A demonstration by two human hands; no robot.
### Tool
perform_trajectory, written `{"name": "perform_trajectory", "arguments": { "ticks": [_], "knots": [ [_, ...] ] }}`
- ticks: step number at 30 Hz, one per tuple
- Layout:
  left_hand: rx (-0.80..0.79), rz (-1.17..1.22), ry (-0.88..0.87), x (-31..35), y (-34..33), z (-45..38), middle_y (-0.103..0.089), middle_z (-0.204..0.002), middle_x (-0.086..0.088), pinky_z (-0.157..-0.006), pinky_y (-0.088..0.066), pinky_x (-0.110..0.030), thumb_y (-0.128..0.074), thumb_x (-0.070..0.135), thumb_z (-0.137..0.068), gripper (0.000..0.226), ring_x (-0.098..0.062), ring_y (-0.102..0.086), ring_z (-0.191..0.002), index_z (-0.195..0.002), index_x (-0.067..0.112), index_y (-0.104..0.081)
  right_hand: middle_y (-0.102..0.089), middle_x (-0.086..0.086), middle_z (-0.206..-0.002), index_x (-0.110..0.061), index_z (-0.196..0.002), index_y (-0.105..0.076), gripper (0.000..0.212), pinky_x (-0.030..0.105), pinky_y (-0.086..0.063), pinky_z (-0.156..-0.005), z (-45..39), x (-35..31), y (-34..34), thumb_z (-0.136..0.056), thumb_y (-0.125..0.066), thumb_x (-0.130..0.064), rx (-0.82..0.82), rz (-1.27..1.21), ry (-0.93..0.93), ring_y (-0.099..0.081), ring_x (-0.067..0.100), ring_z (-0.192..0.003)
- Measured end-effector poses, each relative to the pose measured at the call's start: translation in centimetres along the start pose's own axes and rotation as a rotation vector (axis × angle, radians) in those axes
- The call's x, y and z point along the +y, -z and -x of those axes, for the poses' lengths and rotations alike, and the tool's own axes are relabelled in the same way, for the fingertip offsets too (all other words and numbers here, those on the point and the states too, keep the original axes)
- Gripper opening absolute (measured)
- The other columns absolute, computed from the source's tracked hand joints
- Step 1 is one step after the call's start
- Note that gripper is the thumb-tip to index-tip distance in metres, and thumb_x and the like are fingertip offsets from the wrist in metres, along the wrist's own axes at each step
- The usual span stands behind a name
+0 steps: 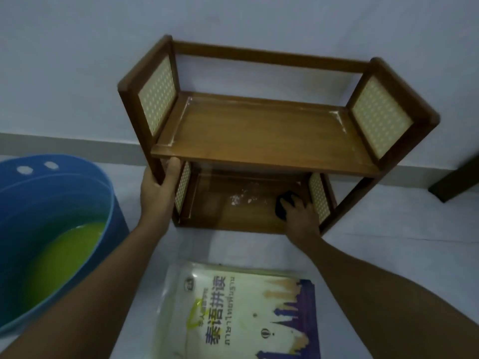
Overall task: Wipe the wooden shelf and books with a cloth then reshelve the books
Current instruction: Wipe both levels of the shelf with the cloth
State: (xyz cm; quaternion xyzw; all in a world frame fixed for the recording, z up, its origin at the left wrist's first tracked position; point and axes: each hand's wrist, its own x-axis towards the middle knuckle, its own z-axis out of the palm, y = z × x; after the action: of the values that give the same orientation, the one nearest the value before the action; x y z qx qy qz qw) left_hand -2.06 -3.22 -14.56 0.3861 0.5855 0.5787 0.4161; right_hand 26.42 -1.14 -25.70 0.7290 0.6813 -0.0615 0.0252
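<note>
A small two-tier wooden shelf (259, 133) with woven side panels stands on the floor against the wall, with no books on it. My left hand (160, 187) grips its front left post just under the upper board. My right hand (300, 213) is inside the lower tier, holding a dark cloth (281, 207) down on the lower board near the right side. White dusty smears (241, 196) lie on that board left of the cloth. A stack of books (243, 312) with a white and purple cover lies flat on the floor in front of the shelf.
A blue bucket (108, 203) with yellow-green liquid stands on the floor to the left, close to my left forearm. A dark furniture leg (456, 180) shows at the right edge. The pale wall and its baseboard (64, 149) run behind the shelf.
</note>
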Motion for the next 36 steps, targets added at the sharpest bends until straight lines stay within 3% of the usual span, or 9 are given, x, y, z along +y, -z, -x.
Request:
{"name": "perform_trajectory", "arguments": {
  "ticks": [5,9,13,17,22,25,30,34,36],
  "knots": [
    [-0.017,-0.115,0.085,-4.5,1.0,-1.7,-0.064,-0.114,0.004,-0.096,-0.049,-0.045,-0.056,0.040,-0.093,0.031,-0.016,-0.059,-0.109,-0.120,0.026,-0.055,-0.020,0.008,-0.157,-0.030,-0.146,-0.028,0.054,0.052,-0.031,-0.107,0.3,-7.2,-1.4,-0.096,-0.039,-0.016,-0.016,-0.066,-0.160,-0.028,0.044,-0.131],
    [0.152,-0.183,0.030,-6.6,0.3,-2.3,-0.066,-0.112,0.004,-0.096,-0.050,-0.046,-0.052,0.022,-0.097,0.021,-0.015,-0.061,-0.107,-0.116,0.024,-0.061,-0.019,0.005,-0.157,-0.031,-0.143,-0.035,0.051,0.052,-0.024,-0.109,0.7,-17.1,-1.1,-0.095,-0.042,-0.017,-0.130,-0.151,0.215,-0.022,0.042,-0.135],
    [0.207,-0.132,0.103,-7.5,-0.3,-3.1,-0.062,-0.122,0.006,-0.094,-0.048,-0.032,-0.049,0.011,-0.096,0.037,-0.013,-0.055,-0.114,-0.127,0.027,-0.060,-0.023,0.004,-0.157,-0.032,-0.144,-0.036,0.062,0.052,-0.032,-0.108,-2.0,-15.0,-1.7,-0.088,-0.054,-0.011,-0.191,-0.139,0.461,-0.027,0.039,-0.136],
    [0.111,-0.139,0.152,-7.7,0.3,-3.2,-0.059,-0.130,0.006,-0.088,-0.049,-0.031,-0.045,0.011,-0.098,0.043,-0.015,-0.056,-0.114,-0.138,0.028,-0.050,-0.030,0.009,-0.153,-0.030,-0.139,-0.039,0.051,0.055,-0.039,-0.101,-4.7,-4.1,-3.1,-0.090,-0.045,-0.020,-0.005,-0.067,0.069,-0.041,0.040,-0.127],
    [0.005,-0.180,0.175,-7.8,1.3,-3.4,-0.054,-0.123,0.011,-0.085,-0.046,-0.030,-0.046,0.019,-0.100,0.046,-0.011,-0.051,-0.111,-0.145,0.023,-0.037,-0.004,0.017,-0.159,-0.017,-0.151,-0.011,0.055,0.058,-0.019,-0.113,-6.8,-4.0,-0.9,-0.100,-0.029,-0.026,-0.105,-0.166,-0.389,-0.013,0.049,-0.140],
    [-0.010,-0.183,0.184,-8.5,1.8,-3.8,-0.061,-0.125,0.003,-0.087,-0.050,-0.033,-0.047,0.020,-0.099,0.042,-0.016,-0.058,-0.112,-0.141,0.022,-0.045,0.007,0.010,-0.161,-0.021,-0.153,-0.005,0.060,0.058,-0.011,-0.116,-8.7,-10.7,-0.6,-0.100,-0.031,-0.018,-0.214,-0.217,-0.210,0.001,0.045,-0.145],
    [0.062,-0.151,0.148,-8.9,1.2,-3.8,-0.060,-0.129,-0.003,-0.090,-0.048,-0.033,-0.046,0.011,-0.098,0.042,-0.020,-0.056,-0.117,-0.140,0.018,-0.047,-0.018,0.006,-0.157,-0.029,-0.141,-0.036,0.059,0.058,-0.024,-0.111,-3.7,-20.4,-0.5,-0.087,-0.058,-0.038,-0.302,-0.266,0.402,-0.018,0.042,-0.139],
    [0.073,-0.189,0.119,-8.4,0.7,-3.3,-0.057,-0.129,0.000,-0.100,-0.043,-0.036,-0.046,0.011,-0.098,0.043,-0.017,-0.051,-0.120,-0.141,0.016,-0.045,-0.031,0.008,-0.152,-0.023,-0.142,-0.037,0.057,0.050,-0.039,-0.104,-0.2,-16.9,-2.2,-0.089,-0.056,-0.014,-0.164,-0.269,0.454,-0.036,0.037,-0.132],
    [0.037,-0.195,0.128,-8.2,1.0,-3.5,-0.055,-0.123,0.005,-0.092,-0.043,-0.033,-0.046,0.013,-0.099,0.043,-0.014,-0.050,-0.114,-0.142,0.016,-0.043,-0.049,0.010,-0.138,-0.022,-0.140,-0.040,0.048,0.046,-0.048,-0.094,-1.3,-10.3,-3.2,-0.093,-0.049,-0.015,-0.095,-0.274,0.273,-0.053,0.032,-0.117]
  ]
}}
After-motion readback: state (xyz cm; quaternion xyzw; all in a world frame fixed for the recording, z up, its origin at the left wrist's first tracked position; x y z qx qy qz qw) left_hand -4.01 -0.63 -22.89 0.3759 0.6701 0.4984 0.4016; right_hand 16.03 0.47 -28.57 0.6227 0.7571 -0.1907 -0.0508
